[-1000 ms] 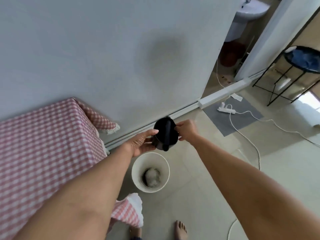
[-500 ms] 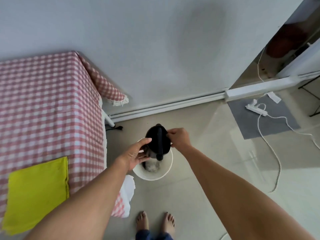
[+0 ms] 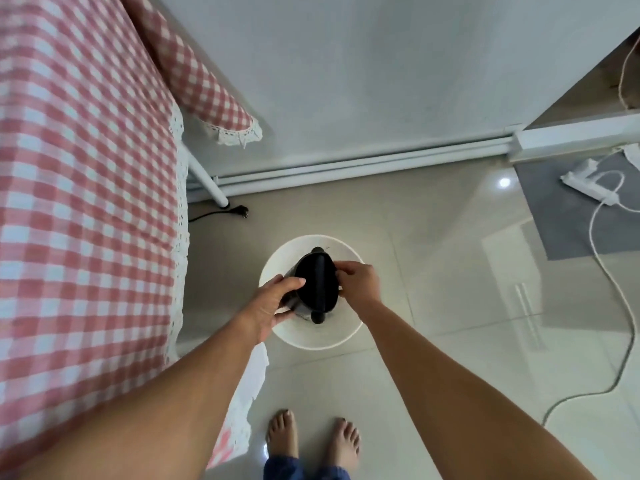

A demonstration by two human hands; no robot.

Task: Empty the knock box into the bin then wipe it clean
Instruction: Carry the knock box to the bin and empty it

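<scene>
- Both my hands clamp the black knock box (image 3: 317,285) over the white bin (image 3: 313,342) — left hand (image 3: 273,303) at its nine o'clock, right hand (image 3: 358,282) at three.
- Emptying step, I judge. Next, it needs tipping fully over, kept inside the rim.

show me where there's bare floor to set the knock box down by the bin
Bare tiles lie right of the bin, up to the grey mat, and between bin and wall rail. Crowded left: tablecloth, table leg, black plug.
</scene>
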